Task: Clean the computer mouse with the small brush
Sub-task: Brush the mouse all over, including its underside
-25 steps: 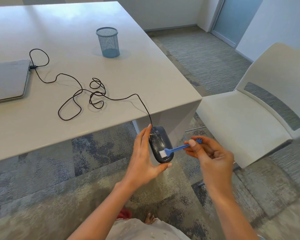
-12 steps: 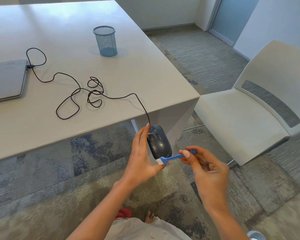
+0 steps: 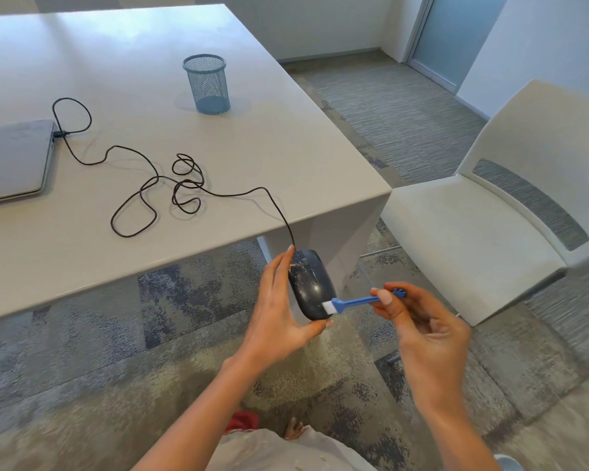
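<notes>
Mouse: the black computer mouse (image 3: 309,283) was held in the air just off the desk's (image 3: 218,158) near right corner, over the carpet, probably so loosened dirt would fall to the floor and not on the desk.
Left hand: the left hand (image 3: 279,314) was closed around the mouse from its left side and rear end, top face turned up toward the camera so the brush could reach it.
Right hand: the right hand (image 3: 419,324) pinched the handle end of the small blue brush (image 3: 351,303) between thumb and fingers.
Brush: its white bristles touched the mouse's rear right edge.
Dirt: pale specks showed on the front left of the mouse, so the cleaning looked unfinished.
Cable: the cord (image 3: 157,185) trailed slack across the desk to the laptop (image 3: 12,161) at the left edge, leaving enough give to hold the mouse off the desk.
Cup: a mesh pen cup (image 3: 205,85) stood well apart, toward the far edge.
</notes>
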Demonstrator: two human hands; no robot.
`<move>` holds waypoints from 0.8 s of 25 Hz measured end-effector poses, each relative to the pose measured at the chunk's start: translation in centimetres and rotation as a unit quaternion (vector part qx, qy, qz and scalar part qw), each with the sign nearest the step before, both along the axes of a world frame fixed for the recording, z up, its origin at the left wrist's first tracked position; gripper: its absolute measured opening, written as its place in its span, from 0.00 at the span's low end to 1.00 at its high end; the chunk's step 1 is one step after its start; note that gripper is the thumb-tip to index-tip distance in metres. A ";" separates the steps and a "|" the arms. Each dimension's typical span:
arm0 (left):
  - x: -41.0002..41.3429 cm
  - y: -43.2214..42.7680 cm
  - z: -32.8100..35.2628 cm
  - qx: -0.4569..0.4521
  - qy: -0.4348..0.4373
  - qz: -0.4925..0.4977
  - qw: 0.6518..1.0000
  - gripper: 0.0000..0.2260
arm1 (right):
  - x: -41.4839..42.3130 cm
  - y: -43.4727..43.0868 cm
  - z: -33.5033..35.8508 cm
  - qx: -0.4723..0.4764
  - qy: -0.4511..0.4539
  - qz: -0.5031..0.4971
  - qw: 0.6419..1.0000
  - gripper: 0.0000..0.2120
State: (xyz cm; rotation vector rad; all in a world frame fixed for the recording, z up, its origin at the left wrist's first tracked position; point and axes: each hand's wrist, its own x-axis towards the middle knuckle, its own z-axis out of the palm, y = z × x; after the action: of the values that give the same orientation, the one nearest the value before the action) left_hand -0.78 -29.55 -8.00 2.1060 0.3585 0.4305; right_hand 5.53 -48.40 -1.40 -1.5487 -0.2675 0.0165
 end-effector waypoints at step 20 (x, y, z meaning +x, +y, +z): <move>-0.6 -0.1 -0.1 0.010 0.003 -0.007 1.000 0.56 | 4.6 4.1 3.8 -0.164 -0.140 0.143 0.966 0.06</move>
State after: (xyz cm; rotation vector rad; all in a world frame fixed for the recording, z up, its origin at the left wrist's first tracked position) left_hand -1.33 -29.70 -8.07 2.1290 0.3443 0.4212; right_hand 10.12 -44.32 2.38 -1.8304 -0.7420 0.0709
